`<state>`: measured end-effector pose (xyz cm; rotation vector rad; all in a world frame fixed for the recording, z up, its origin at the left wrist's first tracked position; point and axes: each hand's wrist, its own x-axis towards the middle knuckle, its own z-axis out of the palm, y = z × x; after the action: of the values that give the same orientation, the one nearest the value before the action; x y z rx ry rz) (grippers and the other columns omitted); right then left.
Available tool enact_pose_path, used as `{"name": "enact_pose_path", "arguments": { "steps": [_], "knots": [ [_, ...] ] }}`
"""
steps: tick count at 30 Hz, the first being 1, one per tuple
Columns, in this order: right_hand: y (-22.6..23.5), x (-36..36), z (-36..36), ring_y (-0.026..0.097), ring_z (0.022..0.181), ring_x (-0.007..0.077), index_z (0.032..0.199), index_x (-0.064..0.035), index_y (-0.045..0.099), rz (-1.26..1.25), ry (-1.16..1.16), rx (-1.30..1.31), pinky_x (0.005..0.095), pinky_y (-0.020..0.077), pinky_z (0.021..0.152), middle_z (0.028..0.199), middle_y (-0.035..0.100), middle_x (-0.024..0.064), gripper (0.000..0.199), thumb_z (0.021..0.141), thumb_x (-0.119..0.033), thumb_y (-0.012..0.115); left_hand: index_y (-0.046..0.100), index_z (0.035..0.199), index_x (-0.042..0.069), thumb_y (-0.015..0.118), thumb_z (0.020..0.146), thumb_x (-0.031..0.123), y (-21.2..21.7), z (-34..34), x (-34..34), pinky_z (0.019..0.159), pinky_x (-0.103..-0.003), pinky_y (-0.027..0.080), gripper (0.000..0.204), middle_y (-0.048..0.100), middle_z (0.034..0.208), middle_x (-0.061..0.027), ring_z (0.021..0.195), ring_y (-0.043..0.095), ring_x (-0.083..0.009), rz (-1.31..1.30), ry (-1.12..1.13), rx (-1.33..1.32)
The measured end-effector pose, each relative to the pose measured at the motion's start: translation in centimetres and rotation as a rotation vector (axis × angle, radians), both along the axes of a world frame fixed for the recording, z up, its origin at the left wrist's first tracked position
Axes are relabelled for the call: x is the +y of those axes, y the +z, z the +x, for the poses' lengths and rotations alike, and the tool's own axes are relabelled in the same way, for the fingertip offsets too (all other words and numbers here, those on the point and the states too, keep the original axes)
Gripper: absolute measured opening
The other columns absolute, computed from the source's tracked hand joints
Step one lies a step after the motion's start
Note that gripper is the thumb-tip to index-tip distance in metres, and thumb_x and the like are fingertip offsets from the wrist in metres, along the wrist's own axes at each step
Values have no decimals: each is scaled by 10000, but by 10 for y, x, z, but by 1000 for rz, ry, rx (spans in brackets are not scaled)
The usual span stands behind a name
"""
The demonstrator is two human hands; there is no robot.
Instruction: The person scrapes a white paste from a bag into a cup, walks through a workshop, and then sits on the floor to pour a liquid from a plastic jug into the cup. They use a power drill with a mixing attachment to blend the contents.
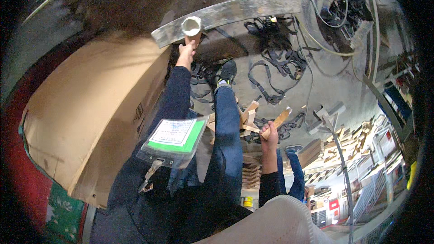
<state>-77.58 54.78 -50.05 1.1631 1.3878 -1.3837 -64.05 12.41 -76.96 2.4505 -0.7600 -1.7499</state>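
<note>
My left hand is stretched far forward, its fingers closed on the lower part of a short brown tube with a pale round rim. The tube overlaps a worn grey wooden plank in view; whether they touch I cannot tell. At the right, my right hand grips a small wooden piece that points up and away to the right. Several other short wooden pieces lie between my leg and that hand.
A large cardboard box stands at the left. Tangled black straps cover part of the concrete floor. A pile of wooden pieces lies at the right. A badge in a clear sleeve hangs before me. Cables run along the right.
</note>
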Motion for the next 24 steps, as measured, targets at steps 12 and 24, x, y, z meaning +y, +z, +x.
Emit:
{"name": "enact_pose_path", "arguments": {
  "steps": [12,24],
  "knots": [
    [66,-62,-30,486,647,110,1082,-111,542,-121,-312,46,271,422,594,747,495,-7,280,995,-371,487,589,1028,151,625,904,292,149,-67,-12,584,-312,505,190,617,881,-24,747,575,-163,328,62,338],
    [222,-163,-147,351,464,-14,1322,-219,554,-534,-170,483,154,253,382,668,436,-121,407,966,-415,548,609,982,67,626,908,425,490,-223,70,820,-399,474,366,611,886,-62,877,578,-233,610,-84,969]
  ]
}}
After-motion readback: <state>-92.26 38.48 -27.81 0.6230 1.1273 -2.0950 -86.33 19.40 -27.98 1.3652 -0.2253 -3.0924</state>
